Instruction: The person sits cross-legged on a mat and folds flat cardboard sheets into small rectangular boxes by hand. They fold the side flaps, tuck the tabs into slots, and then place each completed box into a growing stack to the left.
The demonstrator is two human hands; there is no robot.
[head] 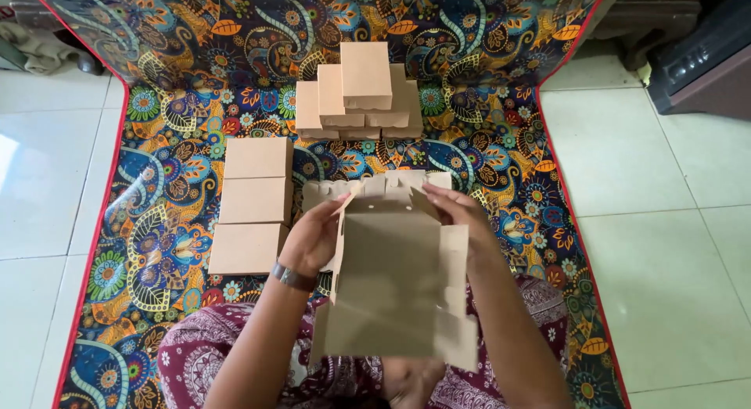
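held up at the centre of the frame, lower half: one flat brown cardboard blank point(395, 288), partly folded, flaps loose at its top and right edge, bottom edge over the lap. pinched at the upper left edge by the left hand point(314, 238), fingers curled closed on the side flap; gripped at the upper right corner by the right hand point(458, 209), fingers bent over the top flap. both hands closed on the same blank, none empty.

risks, as a judgement: thin card creasing off its scored line if a flap is pushed at an angle; a tab tearing if forced into its slot; the loose right-hand flaps swinging open, since nothing holds them; the blank slipping from a grip at the upper edges only, with the lower part hanging free.

just behind the held blank, at frame centre: more flat blanks point(332, 191) lying on the floor mat, mostly hidden, number not clear.

left of centre: three closed brown boxes point(254, 202) in a column, touching one another.

upper centre: a heap of finished boxes point(360, 92), about five or six showing, exact count hidden by overlap.

beneath everything: one patterned floor mat point(501, 127) with a red border, on pale floor tiles point(665, 221).
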